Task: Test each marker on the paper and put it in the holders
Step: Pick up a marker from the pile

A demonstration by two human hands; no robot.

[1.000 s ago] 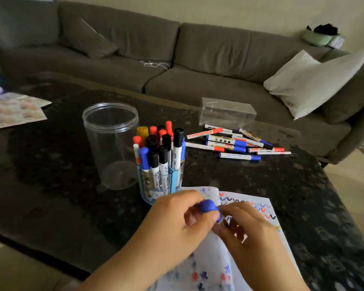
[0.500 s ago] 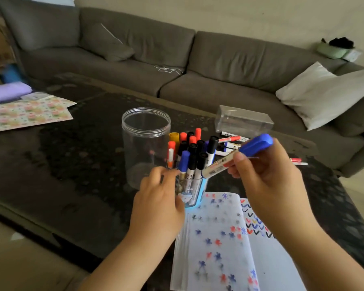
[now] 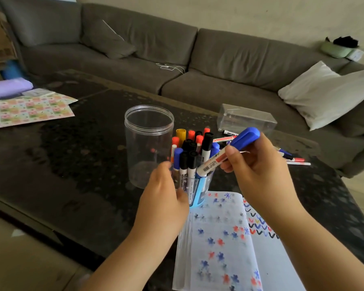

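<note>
My right hand [image 3: 259,171] grips a capped blue marker [image 3: 225,154], tilted with its lower end dipping into the blue holder [image 3: 202,192], which is crowded with several black, red, blue and orange markers. My left hand [image 3: 162,196] curls round the near left side of that holder. A tall clear jar [image 3: 148,143] stands empty just left of it. The paper [image 3: 223,244], an open notebook dotted with blue, red and black test marks, lies on the table in front of me. Several loose markers [image 3: 290,158] lie behind my right hand.
A clear plastic box [image 3: 246,120] sits at the table's far side. Patterned paper [image 3: 27,110] and a purple roll [image 3: 8,88] lie at the far left. A grey sofa with a white cushion [image 3: 328,91] runs behind the dark table [image 3: 72,164].
One second ago both hands pressed the blue cap on above the paper. Since then my right hand carried the marker up to the holder and lowered its end in, while my left hand took the holder.
</note>
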